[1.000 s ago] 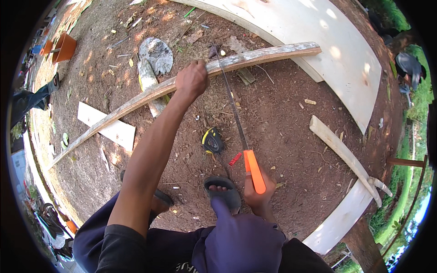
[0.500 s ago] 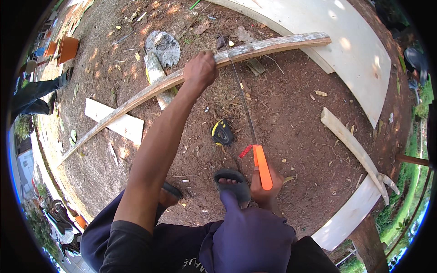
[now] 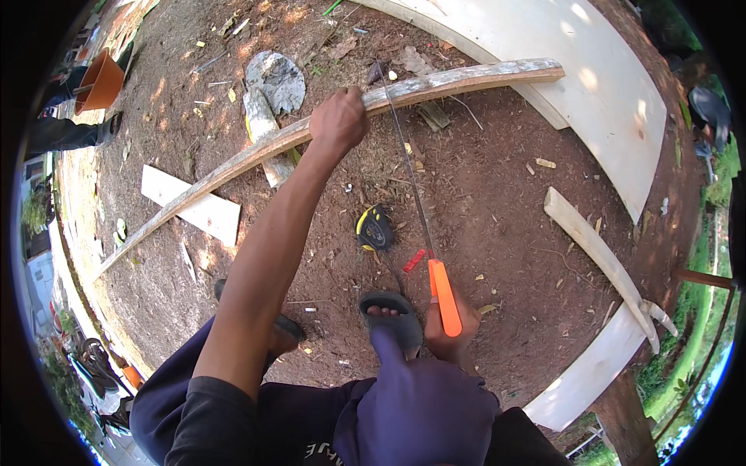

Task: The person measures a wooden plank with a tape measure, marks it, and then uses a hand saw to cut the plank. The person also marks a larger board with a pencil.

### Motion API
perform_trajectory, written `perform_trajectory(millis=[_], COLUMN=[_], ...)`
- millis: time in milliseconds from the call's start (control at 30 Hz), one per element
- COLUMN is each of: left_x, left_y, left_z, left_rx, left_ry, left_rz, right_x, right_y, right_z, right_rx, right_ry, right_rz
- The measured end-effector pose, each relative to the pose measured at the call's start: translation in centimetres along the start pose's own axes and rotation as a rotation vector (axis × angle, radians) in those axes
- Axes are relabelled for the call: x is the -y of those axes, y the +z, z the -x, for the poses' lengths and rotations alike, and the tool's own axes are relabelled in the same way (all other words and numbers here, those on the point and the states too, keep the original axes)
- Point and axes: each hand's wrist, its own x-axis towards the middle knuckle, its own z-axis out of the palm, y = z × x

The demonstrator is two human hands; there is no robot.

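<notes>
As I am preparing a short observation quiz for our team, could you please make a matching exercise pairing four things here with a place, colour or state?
1. Left hand
2. Right hand
3. Tape measure
4. Pale board at left

A. Crossed by the wooden pole
B. Black and yellow
C. On the pole
D. At the orange saw handle

Pairs: 1-C; 2-D; 3-B; 4-A

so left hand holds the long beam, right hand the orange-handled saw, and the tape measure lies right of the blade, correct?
Not quite: the head view shows the tape measure lying left of the blade. The left hand does hold the beam, the right hand the saw.
</notes>
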Motion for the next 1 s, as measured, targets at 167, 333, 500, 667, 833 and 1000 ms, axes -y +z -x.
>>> perform_trajectory(millis=[167, 333, 500, 667, 833, 1000], left_x=[-2.0, -0.2, -0.4, -0.4, -0.1, -0.3], left_y=[-1.9, -1.5, -0.3, -0.3, -0.6, -0.1], left_z=[0.0, 0.2, -0.3, -0.9, 0.0, -0.3], left_rx=[0.071, 0.055, -0.038, -0.055, 0.047, -0.028], left_ry=[0.024, -0.025, 0.04, 0.037, 0.003, 0.003], left_rz=[-0.016, -0.008, -0.008, -0.021, 0.007, 0.015], right_x=[0.8, 0.1, -1.2, 1.0, 0.6, -1.0], right_y=[8.0, 6.2, 0.2, 7.9, 7.3, 1.9], right_z=[-18.7, -11.8, 2.1, -17.3, -15.2, -2.0], right_rx=[-0.211, -0.057, 0.03, -0.131, -0.122, 0.002], right_ry=[-0.084, -0.011, 0.049, -0.036, -0.023, 0.098], right_rz=[-0.188, -0.174, -0.002, -0.139, -0.197, -0.095])
